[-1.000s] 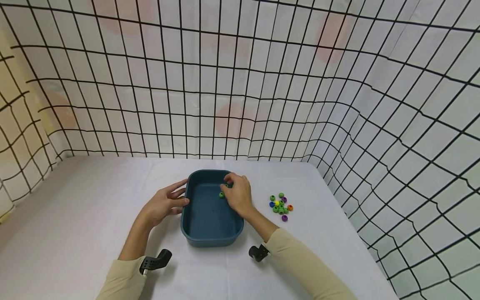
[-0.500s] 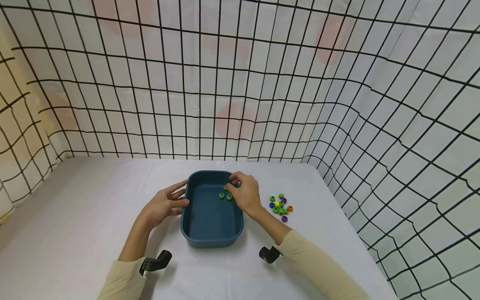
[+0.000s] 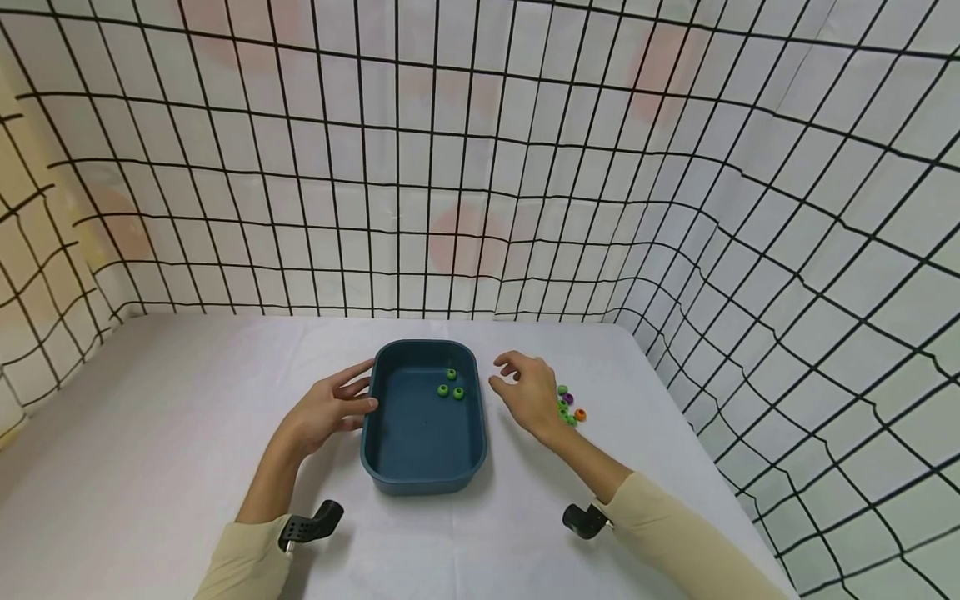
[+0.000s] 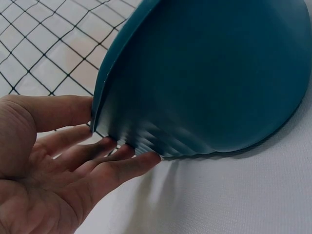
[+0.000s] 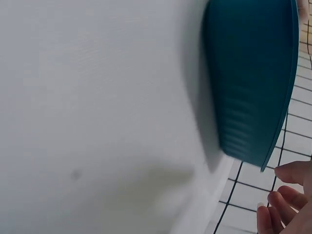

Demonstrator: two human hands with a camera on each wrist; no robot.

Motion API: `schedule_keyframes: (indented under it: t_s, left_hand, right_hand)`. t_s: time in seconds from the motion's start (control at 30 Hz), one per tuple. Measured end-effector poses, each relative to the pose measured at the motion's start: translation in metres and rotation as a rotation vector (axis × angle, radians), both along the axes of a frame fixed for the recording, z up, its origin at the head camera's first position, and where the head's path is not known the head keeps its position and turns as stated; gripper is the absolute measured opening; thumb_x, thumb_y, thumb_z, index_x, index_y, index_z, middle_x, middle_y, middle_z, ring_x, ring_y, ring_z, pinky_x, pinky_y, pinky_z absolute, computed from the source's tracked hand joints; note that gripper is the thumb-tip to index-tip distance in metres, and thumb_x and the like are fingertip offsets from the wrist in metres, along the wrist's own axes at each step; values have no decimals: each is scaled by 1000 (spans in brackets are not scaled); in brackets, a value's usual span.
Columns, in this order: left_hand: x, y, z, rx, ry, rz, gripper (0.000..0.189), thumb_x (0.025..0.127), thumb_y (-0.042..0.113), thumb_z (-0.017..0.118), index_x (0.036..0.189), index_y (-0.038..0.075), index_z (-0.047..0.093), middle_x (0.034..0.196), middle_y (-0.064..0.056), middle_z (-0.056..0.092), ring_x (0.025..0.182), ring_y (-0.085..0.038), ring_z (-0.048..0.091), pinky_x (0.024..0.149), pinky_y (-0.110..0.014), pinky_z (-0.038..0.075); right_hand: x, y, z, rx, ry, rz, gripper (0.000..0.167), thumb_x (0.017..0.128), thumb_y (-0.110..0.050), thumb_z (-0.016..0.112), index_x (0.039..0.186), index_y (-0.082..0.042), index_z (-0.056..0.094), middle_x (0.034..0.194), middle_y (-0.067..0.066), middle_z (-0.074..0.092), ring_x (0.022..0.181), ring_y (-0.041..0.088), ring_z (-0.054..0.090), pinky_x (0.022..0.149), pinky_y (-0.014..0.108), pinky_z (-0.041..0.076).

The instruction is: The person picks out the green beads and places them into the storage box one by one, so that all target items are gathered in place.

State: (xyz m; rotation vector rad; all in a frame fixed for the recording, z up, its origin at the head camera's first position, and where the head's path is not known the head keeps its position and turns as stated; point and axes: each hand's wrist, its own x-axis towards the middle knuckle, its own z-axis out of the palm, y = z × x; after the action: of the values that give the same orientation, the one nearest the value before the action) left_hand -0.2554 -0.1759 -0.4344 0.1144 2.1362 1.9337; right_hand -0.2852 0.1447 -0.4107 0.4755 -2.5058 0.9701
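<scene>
A dark teal plastic tray [image 3: 423, 442] stands on the white tabletop. Three green beads lie inside it near the far right, one of them a green bead [image 3: 452, 374]. My left hand [image 3: 322, 408] touches the tray's left side with outstretched fingers; in the left wrist view that hand [image 4: 63, 170] has its fingertips against the tray's outer wall [image 4: 209, 73]. Between tray and loose beads, my right hand [image 3: 528, 396] hovers with relaxed fingers and nothing in them. It partly covers the loose pile, where green beads, a purple bead [image 3: 568, 399] and an orange bead [image 3: 581, 414] show.
Black wire mesh [image 3: 420, 208] over white sheeting rises at the back and both sides of the table [image 3: 187, 417]. Black camera mounts sit on both wrists, one at the left sleeve [image 3: 311, 523] and one at the right sleeve [image 3: 585, 521].
My right hand has withdrawn from the tray toward the loose beads on the right. Three green beads inside the tray are now uncovered. The left hand has stayed at the tray's side.
</scene>
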Motion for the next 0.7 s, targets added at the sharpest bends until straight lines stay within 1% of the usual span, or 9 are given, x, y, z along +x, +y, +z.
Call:
schedule_keyframes:
  t_s: [0.13, 0.27, 0.37, 0.5, 0.6, 0.7]
  left_hand:
    - [0, 1, 0, 6, 4, -5, 74, 98, 4, 62, 162, 16, 26, 164, -23, 27, 145, -42, 41, 102, -53, 51]
    - [1, 0, 0, 7, 12, -8, 75, 98, 4, 63, 162, 15, 26, 164, -23, 27, 145, -42, 40, 103, -54, 50]
    - [1, 0, 0, 2, 13, -7, 75, 98, 4, 63, 162, 14, 26, 164, -23, 27, 145, -43, 40, 103, -55, 50]
    - [1, 0, 0, -1, 10, -5, 74, 98, 3, 62, 162, 14, 26, 164, -23, 28, 144, -43, 40, 103, -55, 50]
    - [1, 0, 0, -1, 8, -5, 74, 98, 3, 62, 162, 15, 26, 164, -23, 28, 144, -43, 40, 103, -54, 50]
    - [0, 0, 1, -2, 4, -3, 75, 98, 4, 63, 162, 15, 27, 164, -23, 28, 144, -42, 40, 103, -54, 50]
  right_hand:
    - [4, 16, -3, 12, -11, -25, 17, 82, -7, 74, 99, -6, 75, 86, 13, 74, 82, 30, 63, 77, 43, 46]
    - [8, 32, -7, 31, -55, -55, 21, 80, -8, 76, 101, -8, 75, 89, 11, 75, 83, 28, 61, 74, 39, 46]
    - [10, 43, -10, 34, -78, -57, 23, 81, -8, 77, 103, -8, 75, 90, 13, 74, 83, 30, 61, 73, 38, 44]
    - [13, 55, -13, 34, -86, -62, 22, 80, -7, 75, 102, -6, 74, 89, 17, 74, 84, 35, 61, 75, 37, 42]
    - [15, 61, -15, 39, -93, -82, 23, 79, -5, 75, 102, -5, 74, 89, 17, 74, 82, 34, 59, 74, 36, 41]
    - [16, 67, -15, 44, -108, -100, 24, 79, -6, 77, 103, -4, 74, 90, 16, 74, 83, 32, 60, 74, 38, 42]
